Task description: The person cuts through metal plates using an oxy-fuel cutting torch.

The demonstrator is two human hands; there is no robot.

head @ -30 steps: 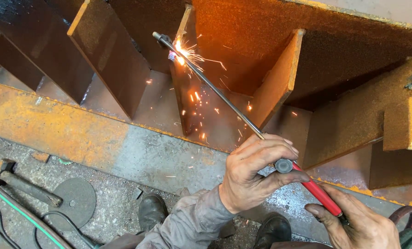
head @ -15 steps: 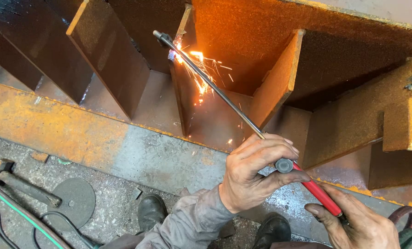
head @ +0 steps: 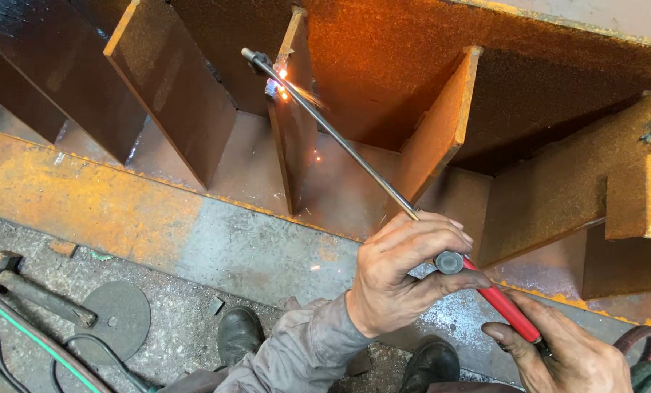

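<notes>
Holding the cutting torch [head: 384, 191], the left hand [head: 402, 273] wraps its fingers round the thin metal pipe, and the right hand [head: 569, 356] grips the red handle lower down. The torch is long and thin. Its far tip touches a rusty steel plate [head: 293, 124], and small sparks [head: 296, 87] glow there.

one cutting torch [head: 354, 149], four rusty upright plates [head: 169, 87], one hammer [head: 27, 287], two boots [head: 239, 333]

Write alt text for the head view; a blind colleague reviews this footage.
Two bare hands hold a long cutting torch: the left hand grips by its black knob, the right hand holds the red handle. Its tip throws sparks on a rusty upright steel plate.
</notes>
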